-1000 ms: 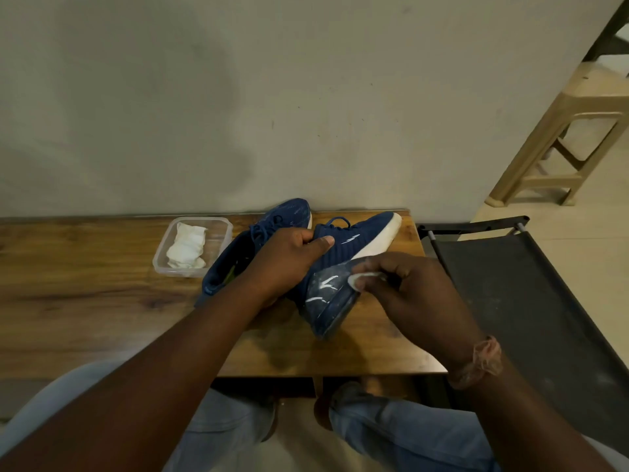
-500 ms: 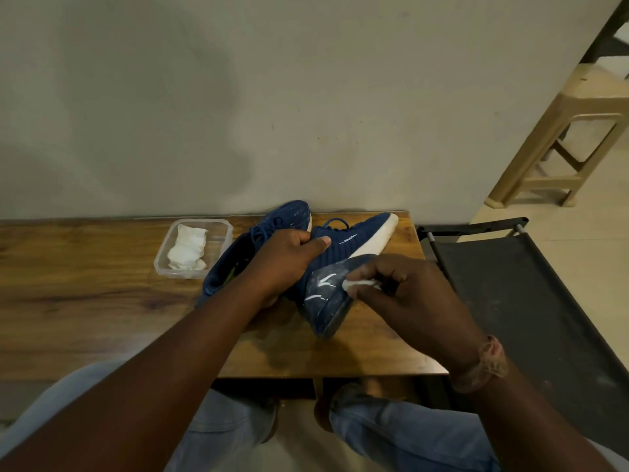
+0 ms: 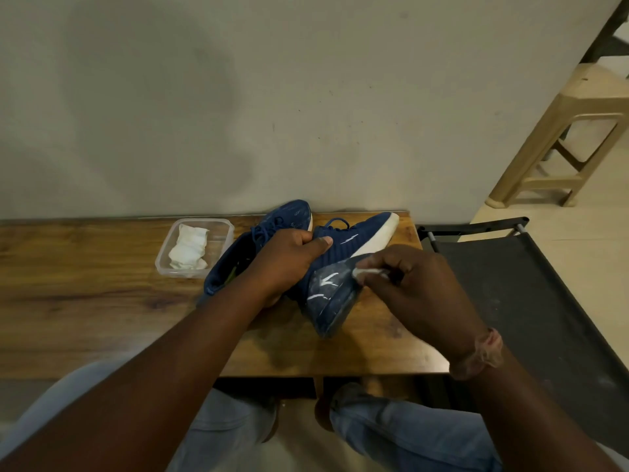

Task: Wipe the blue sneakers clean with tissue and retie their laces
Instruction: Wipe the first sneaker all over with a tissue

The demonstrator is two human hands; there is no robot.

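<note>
Wiping a blue knit sneaker with a white sole (image 3: 343,257) on the brown wooden tabletop (image 3: 102,301).
Left hand (image 3: 289,257) curled tight round its middle; right hand (image 3: 408,284) pinching a small white tissue (image 3: 366,272) against the heel. Second blue sneaker (image 3: 272,229) just behind, beside a clear plastic box (image 3: 224,229) of tissues.

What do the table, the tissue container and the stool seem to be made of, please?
Table: wood or wood-look laminate, brown with visible grain and a slight sheen. Container: clear plastic, since the tissue and the table show through its walls. Stool: probably moulded plastic, beige and matte, with smooth one-piece legs and rails.
</note>
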